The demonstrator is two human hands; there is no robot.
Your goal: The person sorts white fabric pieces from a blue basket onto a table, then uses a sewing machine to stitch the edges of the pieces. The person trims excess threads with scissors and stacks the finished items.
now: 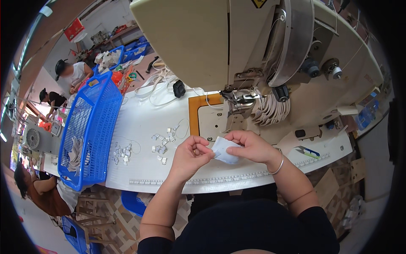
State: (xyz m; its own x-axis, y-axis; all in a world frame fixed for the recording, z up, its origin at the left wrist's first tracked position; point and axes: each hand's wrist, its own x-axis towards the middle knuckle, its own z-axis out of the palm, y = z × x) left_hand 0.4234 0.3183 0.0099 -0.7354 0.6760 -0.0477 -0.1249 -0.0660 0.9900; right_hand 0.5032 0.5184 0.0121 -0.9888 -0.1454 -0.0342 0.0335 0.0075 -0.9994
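In front of the sewing machine, my right hand (253, 147) grips a small white fabric piece (225, 146), thumb on top and fingers behind. My left hand (191, 157) is closed in a pinch at the piece's left edge. A small pale label (217, 155) shows at those fingertips, against the fabric; whether it is attached cannot be seen. Several similar small folded labels (160, 149) lie loose on the white table left of my hands, with another cluster (123, 153) farther left. Both hands are just below the machine's needle area (242, 99).
A blue plastic basket (95, 122) with white pieces in it stands at the table's left. Curved white pieces (272, 110) are stacked beside the needle area. Thread snips (308, 152) lie right, near a printed ruler strip (203, 181). Several people work at the far left.
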